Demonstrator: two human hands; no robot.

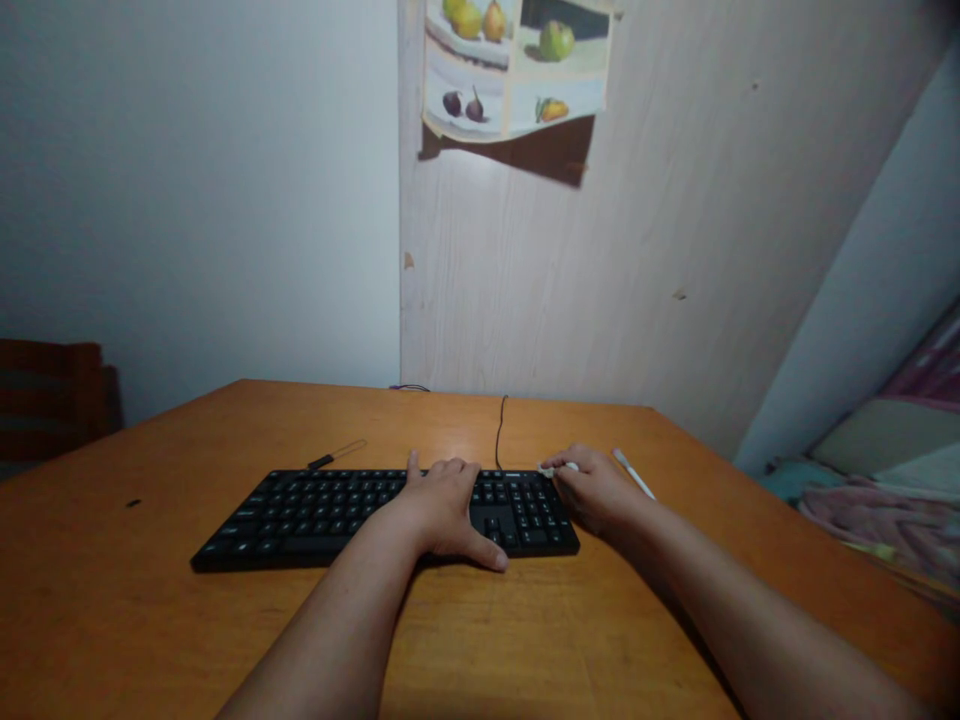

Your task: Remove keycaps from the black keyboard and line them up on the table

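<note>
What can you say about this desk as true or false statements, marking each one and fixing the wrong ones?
1. The left hand is spread over the keyboard. True.
2. The right hand is at the keyboard's left end. False: the right hand is at its right end, with a small white thing at the fingers.
3. A white stick lies on the desk, to the right of the right hand. True.
4. The cable leaves the keyboard's near edge. False: the cable runs from its far edge.
5. The pictures on the wall show fruit. True.
</note>
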